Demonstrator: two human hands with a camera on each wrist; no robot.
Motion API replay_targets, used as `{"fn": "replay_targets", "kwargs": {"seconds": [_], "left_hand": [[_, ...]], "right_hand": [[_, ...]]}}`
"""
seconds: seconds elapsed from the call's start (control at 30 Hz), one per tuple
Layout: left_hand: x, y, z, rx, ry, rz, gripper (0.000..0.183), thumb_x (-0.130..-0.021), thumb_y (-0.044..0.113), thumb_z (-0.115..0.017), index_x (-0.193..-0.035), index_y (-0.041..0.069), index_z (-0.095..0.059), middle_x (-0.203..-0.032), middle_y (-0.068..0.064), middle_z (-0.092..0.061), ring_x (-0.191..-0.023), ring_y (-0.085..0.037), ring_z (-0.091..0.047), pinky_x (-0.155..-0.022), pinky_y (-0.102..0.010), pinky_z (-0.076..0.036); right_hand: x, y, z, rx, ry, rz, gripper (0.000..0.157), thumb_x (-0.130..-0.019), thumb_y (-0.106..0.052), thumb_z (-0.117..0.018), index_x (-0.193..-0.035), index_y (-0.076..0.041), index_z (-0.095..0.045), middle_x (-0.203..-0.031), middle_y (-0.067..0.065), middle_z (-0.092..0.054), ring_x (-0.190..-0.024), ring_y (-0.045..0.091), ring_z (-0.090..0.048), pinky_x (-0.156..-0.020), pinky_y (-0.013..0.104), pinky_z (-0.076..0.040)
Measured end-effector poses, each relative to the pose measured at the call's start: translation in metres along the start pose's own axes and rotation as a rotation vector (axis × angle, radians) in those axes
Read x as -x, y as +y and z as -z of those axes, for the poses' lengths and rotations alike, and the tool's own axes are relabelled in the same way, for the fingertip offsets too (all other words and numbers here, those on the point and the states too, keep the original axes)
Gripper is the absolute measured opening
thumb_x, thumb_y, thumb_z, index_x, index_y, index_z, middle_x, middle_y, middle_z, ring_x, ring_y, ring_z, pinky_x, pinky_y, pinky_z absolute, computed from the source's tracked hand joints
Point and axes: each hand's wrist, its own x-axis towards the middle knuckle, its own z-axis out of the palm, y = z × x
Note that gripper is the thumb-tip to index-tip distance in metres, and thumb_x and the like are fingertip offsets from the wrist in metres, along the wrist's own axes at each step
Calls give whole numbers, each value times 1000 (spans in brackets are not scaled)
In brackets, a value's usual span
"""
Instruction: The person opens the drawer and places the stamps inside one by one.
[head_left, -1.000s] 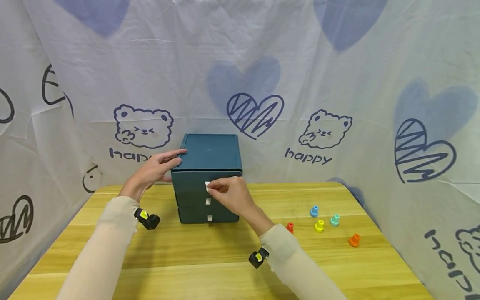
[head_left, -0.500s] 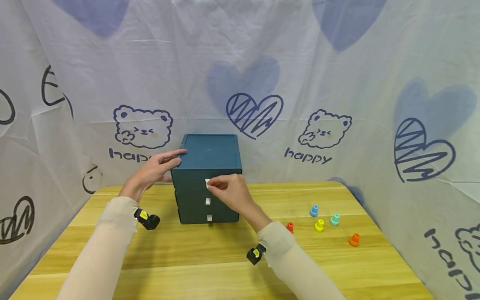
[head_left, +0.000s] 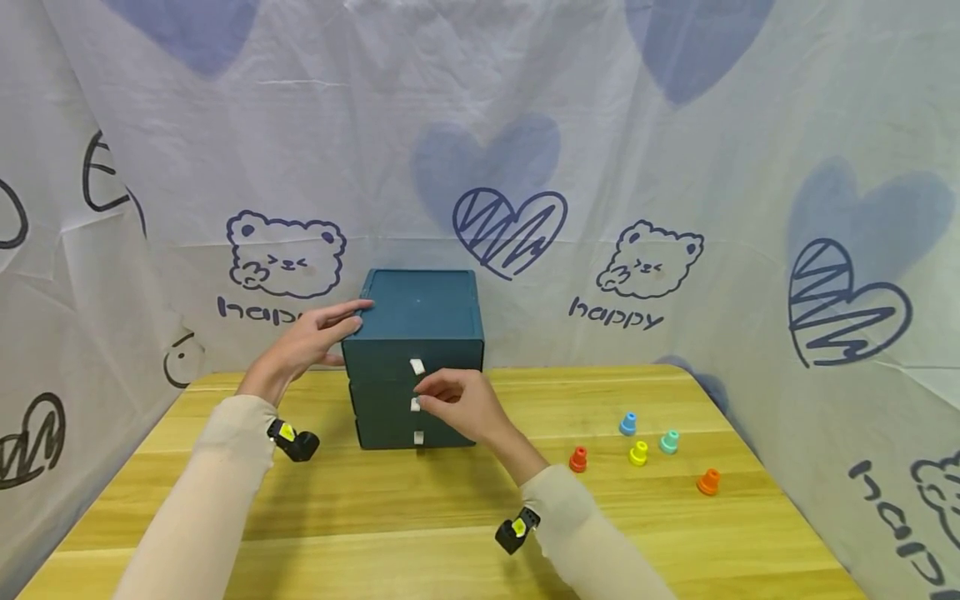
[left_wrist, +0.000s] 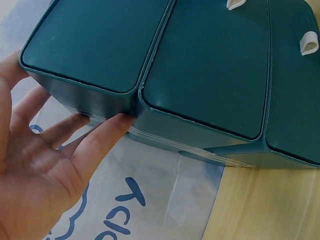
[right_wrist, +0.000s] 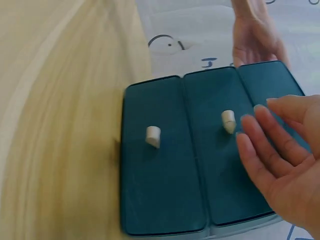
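A cloth (head_left: 390, 167) is hanging behind and along both sides of a table (head_left: 405, 533), forming a curtained booth and hiding what kind of room is surrounding it.

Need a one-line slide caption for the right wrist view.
Right hand near the white tab of the middle drawer; left hand at the far side of the teal drawer unit.

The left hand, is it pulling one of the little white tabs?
No, the left hand touches the drawer box at its left side, apart from the white tabs.
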Motion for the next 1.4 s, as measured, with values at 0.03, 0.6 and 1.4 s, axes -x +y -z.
{"fn": "replay_targets", "kwargs": {"seconds": [0.03,0.6,1.4], "left_hand": [[0,0,0,1,1,0,61,-108,44,-51,-162,22,-35,-174,-13,-13,-159,-44,-17,-110,-69,-44],[1,1,0,-14,2,7,61,-108,47,-50,-162,24,-35,-175,-11,-13,-159,-45,-15,-112,-71,-40],[1,-1,-1,-3,11,-11,60,-108,45,-49,-162,23,-35,-175,-11,-13,-160,-44,-14,-109,-71,-43]], "right_hand": [[1,2,-1,9,-10,-6,16,-97,-13,-72,-110,-6,-77,-102,11,-78,-82,13,-71,-75,20,-60],[4,19,-19,201,8,16,17,-96,-12,-73,-111,-9,-79,-99,9,-80,-82,21,-76,-72,17,-59],[10,15,-27,121,91,-95,12,-93,-11,-76,-104,-10,-82,-99,8,-81,-80,19,-76,-69,15,-59]]}}
